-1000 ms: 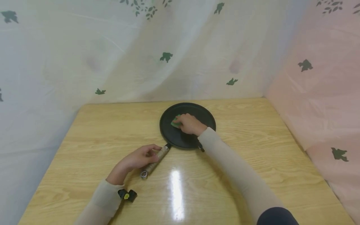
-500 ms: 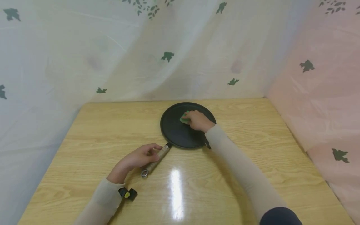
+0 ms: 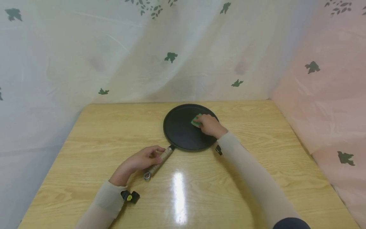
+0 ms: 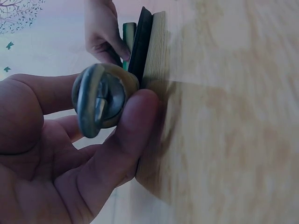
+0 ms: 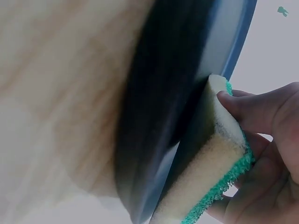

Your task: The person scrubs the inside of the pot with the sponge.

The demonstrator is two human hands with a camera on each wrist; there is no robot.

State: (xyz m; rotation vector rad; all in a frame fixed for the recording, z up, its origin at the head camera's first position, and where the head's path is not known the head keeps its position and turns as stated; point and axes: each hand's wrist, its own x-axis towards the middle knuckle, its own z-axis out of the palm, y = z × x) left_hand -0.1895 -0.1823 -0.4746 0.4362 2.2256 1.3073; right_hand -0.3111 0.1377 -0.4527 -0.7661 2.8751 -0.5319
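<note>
A flat round black frying pan [image 3: 183, 130] lies on the table, its wood-coloured handle [image 3: 161, 161] pointing to the near left. My left hand [image 3: 144, 159] holds that handle between thumb and fingers; the metal ring [image 4: 89, 100] at its end faces the left wrist camera. Over the right part of the pan, my right hand [image 3: 211, 125] grips a sponge [image 3: 196, 121]. Seen from the right wrist, the sponge [image 5: 205, 172] has a pale yellow body and a green scouring layer, the pale side against the pan's surface and the green side towards my palm.
The pan stands near the back edge of a wooden table [image 3: 100, 133]. Behind it hangs a pale curtain [image 3: 128, 63] with green bird prints, and a pinkish one [image 3: 323, 101] closes off the right side. A dark wrist camera [image 3: 130, 197] sits on the left sleeve.
My right hand has slid the sponge rightwards across the pan, from left of its middle towards its right side. The left hand and the pan have stayed almost still.
</note>
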